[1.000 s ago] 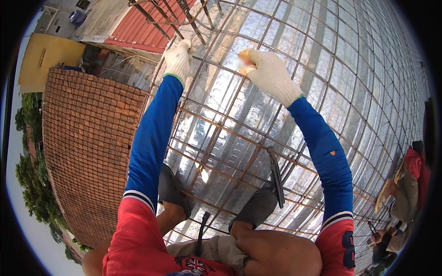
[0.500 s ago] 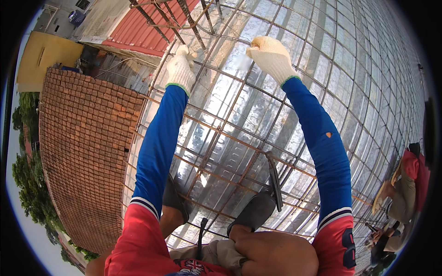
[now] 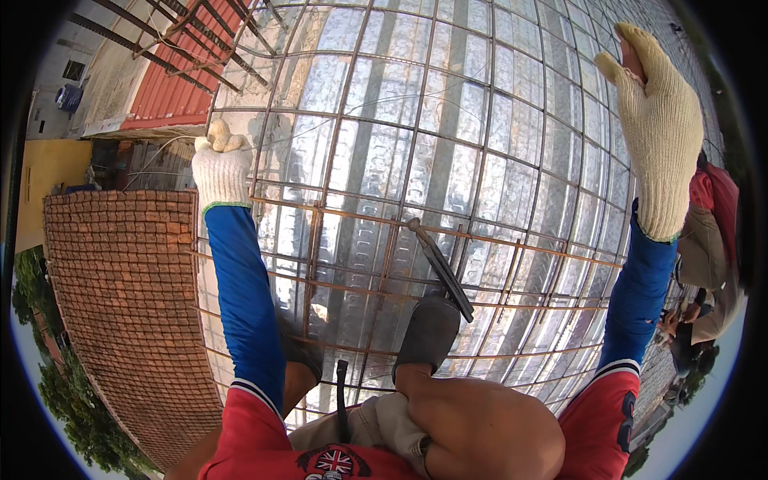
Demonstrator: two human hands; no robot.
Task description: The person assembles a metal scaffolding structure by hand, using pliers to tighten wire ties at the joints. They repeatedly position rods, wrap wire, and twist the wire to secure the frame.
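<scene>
My left hand (image 3: 222, 166), in a cream knit glove, is closed with curled fingers beside the left edge of the steel bar mesh (image 3: 328, 198). What it pinches, if anything, is too small to make out. A thin wire (image 3: 376, 102) arcs over the mesh to the right of it. Far out to the right, my gloved right hand (image 3: 660, 132) is raised, its thumb apart from its stretched fingers; a bare finger shows through the glove. Between my arms, a pair of pincers (image 3: 442, 270) with dark handles lies on the mesh by my sandal (image 3: 428, 332).
Ribbed shiny metal decking (image 3: 448, 152) lies under the mesh. Upright rebars (image 3: 204, 40) stick out at the upper left. Past the left edge are a tiled roof (image 3: 120, 272) and a red metal roof (image 3: 172, 80). Another person (image 3: 712, 224) is at the right.
My hands have moved apart: the right swung far to the right and its fingers opened out, the left shifted left and slightly down. The view has turned; the pincers still lie on the mesh.
</scene>
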